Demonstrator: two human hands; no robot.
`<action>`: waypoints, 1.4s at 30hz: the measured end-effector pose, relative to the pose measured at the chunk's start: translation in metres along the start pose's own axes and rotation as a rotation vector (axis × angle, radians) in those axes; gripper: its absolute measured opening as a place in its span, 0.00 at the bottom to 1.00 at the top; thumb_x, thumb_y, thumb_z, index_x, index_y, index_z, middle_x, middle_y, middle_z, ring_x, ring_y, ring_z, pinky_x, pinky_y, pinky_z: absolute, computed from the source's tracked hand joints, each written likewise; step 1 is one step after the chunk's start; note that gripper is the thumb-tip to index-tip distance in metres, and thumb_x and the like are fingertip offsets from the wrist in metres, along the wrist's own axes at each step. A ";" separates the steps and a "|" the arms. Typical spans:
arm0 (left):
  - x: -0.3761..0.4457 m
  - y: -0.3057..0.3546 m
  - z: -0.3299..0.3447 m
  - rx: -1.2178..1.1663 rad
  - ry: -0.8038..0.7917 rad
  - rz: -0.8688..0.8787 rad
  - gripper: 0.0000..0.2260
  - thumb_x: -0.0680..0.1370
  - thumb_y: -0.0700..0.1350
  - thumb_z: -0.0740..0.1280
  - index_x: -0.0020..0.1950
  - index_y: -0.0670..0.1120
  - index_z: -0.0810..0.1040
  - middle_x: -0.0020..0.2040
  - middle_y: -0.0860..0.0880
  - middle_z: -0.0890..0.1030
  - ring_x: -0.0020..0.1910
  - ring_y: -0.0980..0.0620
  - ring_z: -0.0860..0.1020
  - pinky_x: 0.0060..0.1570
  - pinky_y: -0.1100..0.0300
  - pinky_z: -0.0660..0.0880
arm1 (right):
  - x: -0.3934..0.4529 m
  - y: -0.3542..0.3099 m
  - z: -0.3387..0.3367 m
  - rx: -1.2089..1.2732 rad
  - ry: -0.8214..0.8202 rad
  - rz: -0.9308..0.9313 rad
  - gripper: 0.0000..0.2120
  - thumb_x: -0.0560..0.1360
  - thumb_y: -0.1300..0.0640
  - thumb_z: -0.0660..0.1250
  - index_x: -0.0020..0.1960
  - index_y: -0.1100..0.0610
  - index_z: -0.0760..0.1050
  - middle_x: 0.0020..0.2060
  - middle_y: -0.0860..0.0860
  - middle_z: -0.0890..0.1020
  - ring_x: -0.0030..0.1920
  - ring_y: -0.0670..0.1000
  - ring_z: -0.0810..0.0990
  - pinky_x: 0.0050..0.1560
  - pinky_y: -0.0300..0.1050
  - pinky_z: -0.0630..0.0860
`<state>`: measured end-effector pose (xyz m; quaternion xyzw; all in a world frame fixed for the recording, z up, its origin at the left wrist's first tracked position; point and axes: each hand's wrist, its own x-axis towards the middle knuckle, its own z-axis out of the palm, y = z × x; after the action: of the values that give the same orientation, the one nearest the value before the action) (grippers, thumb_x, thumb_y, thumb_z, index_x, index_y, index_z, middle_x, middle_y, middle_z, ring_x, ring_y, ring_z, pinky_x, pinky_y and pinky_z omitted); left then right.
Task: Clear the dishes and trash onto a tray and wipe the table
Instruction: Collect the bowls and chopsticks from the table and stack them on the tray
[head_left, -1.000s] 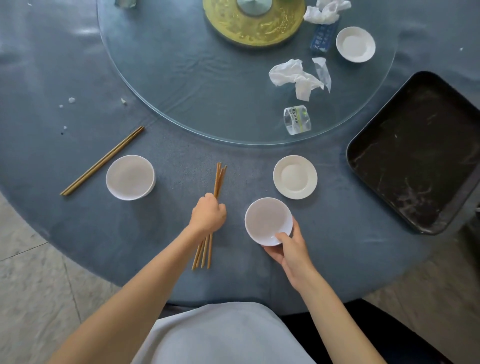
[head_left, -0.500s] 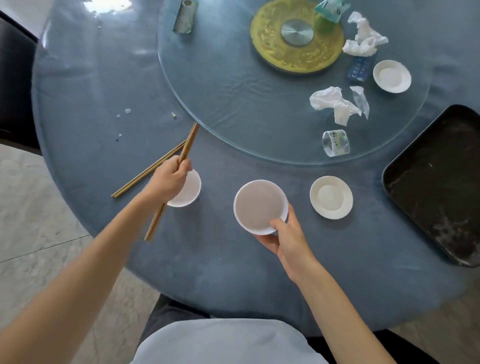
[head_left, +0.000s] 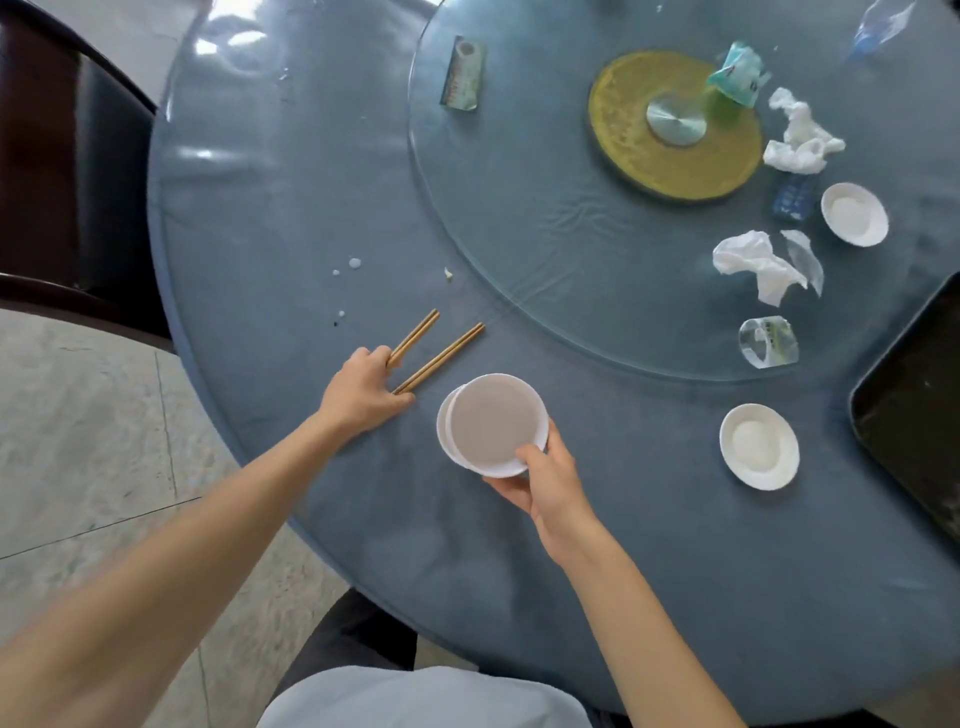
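Observation:
My right hand (head_left: 543, 480) grips a white bowl (head_left: 493, 423) by its near rim; it sits directly over a second white bowl (head_left: 445, 426), whose edge shows at the left. My left hand (head_left: 361, 389) holds one pair of brown chopsticks (head_left: 413, 338) and its fingers lie on a second pair of chopsticks (head_left: 441, 358) on the blue tablecloth. A white saucer (head_left: 758, 447) lies to the right. The black tray (head_left: 914, 415) is at the right edge.
The glass turntable (head_left: 545, 249) carries crumpled tissues (head_left: 753, 262), more tissue (head_left: 797, 140), a clear cup on its side (head_left: 769, 343), a small white dish (head_left: 854, 213), wrappers (head_left: 462, 73) and a gold centre disc (head_left: 675, 124). White droplets (head_left: 353, 264) dot the cloth. A dark chair (head_left: 62, 156) stands at left.
My left hand carried its chopsticks left to the second pair and lowered onto them. My right hand moved its bowl left, over the other bowl. The view swung left.

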<state>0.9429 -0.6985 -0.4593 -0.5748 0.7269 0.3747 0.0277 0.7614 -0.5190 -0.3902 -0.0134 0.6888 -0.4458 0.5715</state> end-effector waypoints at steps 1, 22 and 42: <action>0.002 0.000 -0.001 0.027 -0.023 0.008 0.18 0.70 0.51 0.76 0.55 0.47 0.76 0.51 0.46 0.76 0.51 0.45 0.76 0.52 0.48 0.77 | 0.002 0.003 0.006 0.006 0.021 0.006 0.28 0.80 0.68 0.57 0.71 0.43 0.75 0.63 0.50 0.81 0.61 0.54 0.82 0.47 0.48 0.86; 0.001 0.015 0.027 0.288 -0.067 -0.052 0.07 0.80 0.48 0.61 0.49 0.44 0.67 0.54 0.41 0.76 0.55 0.40 0.72 0.46 0.49 0.71 | 0.020 0.037 0.011 0.238 -0.036 0.057 0.26 0.81 0.59 0.67 0.73 0.37 0.71 0.64 0.52 0.80 0.57 0.57 0.87 0.55 0.55 0.84; -0.018 0.052 0.008 -0.867 -0.592 -0.306 0.06 0.81 0.42 0.58 0.43 0.48 0.70 0.30 0.52 0.65 0.26 0.53 0.62 0.26 0.60 0.65 | -0.009 0.057 -0.029 0.509 0.117 -0.068 0.23 0.78 0.64 0.65 0.67 0.43 0.79 0.62 0.55 0.81 0.52 0.53 0.88 0.49 0.50 0.84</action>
<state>0.9016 -0.6760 -0.4296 -0.5030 0.3750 0.7773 0.0458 0.7694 -0.4624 -0.4202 0.1335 0.5857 -0.6236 0.5002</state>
